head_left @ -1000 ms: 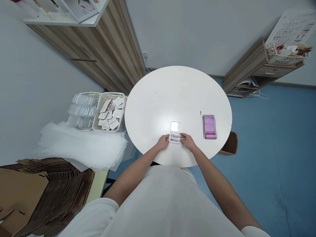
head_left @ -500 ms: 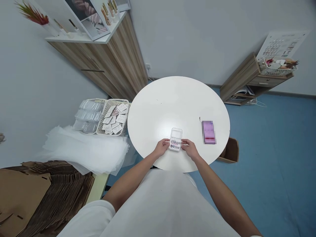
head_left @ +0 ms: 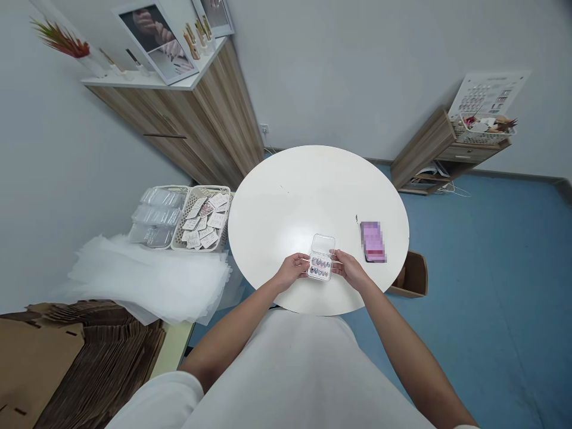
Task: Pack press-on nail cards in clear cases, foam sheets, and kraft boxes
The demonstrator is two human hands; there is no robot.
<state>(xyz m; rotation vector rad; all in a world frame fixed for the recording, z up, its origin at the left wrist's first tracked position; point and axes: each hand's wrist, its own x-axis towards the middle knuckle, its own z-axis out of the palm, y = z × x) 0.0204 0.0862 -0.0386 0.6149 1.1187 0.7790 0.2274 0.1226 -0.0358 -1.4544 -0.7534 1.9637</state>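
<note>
A small clear plastic case (head_left: pixel 320 277) with its lid (head_left: pixel 323 243) tipped back sits between my hands over the near part of the white round table (head_left: pixel 277 202). Inside it lie two rows of shiny press-on nails (head_left: pixel 319 262). My left hand (head_left: pixel 291 269) grips the case's left side, thumb and fingers closed on its edge. On the opposite side, my right hand (head_left: pixel 349 267) holds the right edge near the hinge. Whether the case touches the tabletop I cannot tell. To the right lies a purple, blurred-out rectangular phone-like object (head_left: pixel 373 241).
Left of the table stand a white basket of printed cards (head_left: pixel 203 220) and a basket of clear plastic packs (head_left: pixel 158 214). Translucent sheets (head_left: pixel 147 277) and stacked brown cardboard (head_left: pixel 116 357) lie nearer. An open cardboard box (head_left: pixel 411 275) is on the floor at right.
The case has turned slightly, its lid now leaning further right, and both hands have shifted with it. The whole view has also moved a little.
</note>
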